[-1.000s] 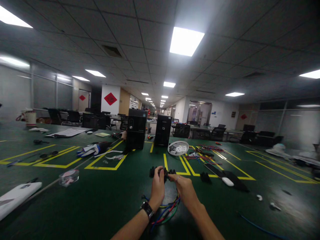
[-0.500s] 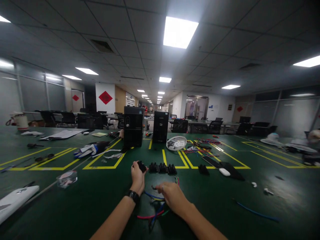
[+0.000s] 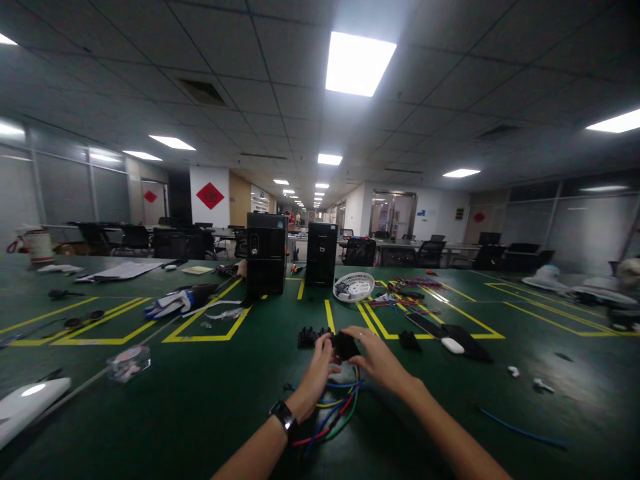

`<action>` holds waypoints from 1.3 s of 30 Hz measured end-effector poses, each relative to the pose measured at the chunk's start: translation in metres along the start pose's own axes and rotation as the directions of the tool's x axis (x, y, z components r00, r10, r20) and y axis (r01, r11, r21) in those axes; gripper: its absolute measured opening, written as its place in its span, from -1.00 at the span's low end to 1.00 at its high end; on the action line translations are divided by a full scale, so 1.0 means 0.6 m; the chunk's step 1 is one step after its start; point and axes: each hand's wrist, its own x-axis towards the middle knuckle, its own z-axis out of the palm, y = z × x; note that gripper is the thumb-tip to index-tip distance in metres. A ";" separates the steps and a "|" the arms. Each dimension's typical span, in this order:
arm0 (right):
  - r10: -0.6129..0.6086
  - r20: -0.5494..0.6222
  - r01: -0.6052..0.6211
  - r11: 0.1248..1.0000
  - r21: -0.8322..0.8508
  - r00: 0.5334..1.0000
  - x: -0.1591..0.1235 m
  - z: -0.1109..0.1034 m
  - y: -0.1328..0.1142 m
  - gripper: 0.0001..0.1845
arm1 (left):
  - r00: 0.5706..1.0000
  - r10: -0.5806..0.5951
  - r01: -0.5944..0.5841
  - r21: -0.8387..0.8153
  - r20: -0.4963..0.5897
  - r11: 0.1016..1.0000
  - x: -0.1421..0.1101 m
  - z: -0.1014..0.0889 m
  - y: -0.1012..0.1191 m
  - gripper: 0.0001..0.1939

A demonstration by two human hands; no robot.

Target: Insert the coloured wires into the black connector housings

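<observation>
Sitting between both hands (image 3: 316, 380) (image 3: 384, 364): black block (image 3: 345, 347)

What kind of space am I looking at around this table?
Probably an open-plan office doubling as an electronics workshop: mesh-backed office chairs stand beyond the green table, which holds black computer towers and loose coloured wires.
</observation>
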 end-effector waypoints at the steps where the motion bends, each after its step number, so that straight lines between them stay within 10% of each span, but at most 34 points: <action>1: 0.055 0.015 -0.054 0.997 -0.060 0.998 0.002 -0.009 0.023 -0.37 | 0.999 0.041 -0.040 0.136 0.002 0.990 -0.003 -0.002 0.002 -0.35; 6: 0.307 0.063 -0.287 0.933 -0.218 0.950 0.004 -0.009 0.122 -0.38 | 0.971 0.155 -0.232 0.563 0.182 0.793 -0.022 -0.002 0.011 -0.44; 11: 0.260 0.098 -0.243 0.957 -0.162 0.960 0.006 0.016 0.148 -0.31 | 0.940 0.108 -0.301 0.639 0.324 0.708 -0.042 0.009 0.015 -0.50; 17: 0.467 -0.235 -0.519 0.811 -0.269 0.852 -0.014 -0.022 0.161 -0.61 | 0.943 0.170 -0.312 0.575 0.287 0.756 -0.048 0.018 0.026 -0.55; 22: 0.536 -0.255 -0.588 0.780 -0.216 0.805 -0.044 -0.055 0.170 -0.75 | 0.967 0.189 -0.247 0.436 0.173 0.865 -0.041 0.017 0.025 -0.59; 27: 0.439 -0.249 -0.477 0.871 -0.120 0.863 -0.022 -0.042 0.100 -0.64 | 0.993 0.117 -0.110 0.242 -0.012 0.964 -0.025 0.017 0.024 -0.56; 32: 0.045 -0.120 -0.027 0.989 0.144 0.992 -0.011 0.027 -0.061 -0.27 | 0.986 -0.167 0.155 -0.251 -0.027 0.955 -0.017 0.016 0.017 -0.50; 36: 0.024 -0.043 -0.017 0.988 0.152 0.999 -0.040 0.017 -0.129 -0.18 | 0.989 -0.148 0.149 -0.330 0.027 0.932 -0.019 0.008 0.023 -0.50; 39: 0.120 -0.200 -0.138 0.987 -0.079 0.973 -0.096 -0.046 -0.087 -0.45 | 0.991 -0.134 0.134 -0.314 0.022 0.940 -0.019 0.001 0.036 -0.47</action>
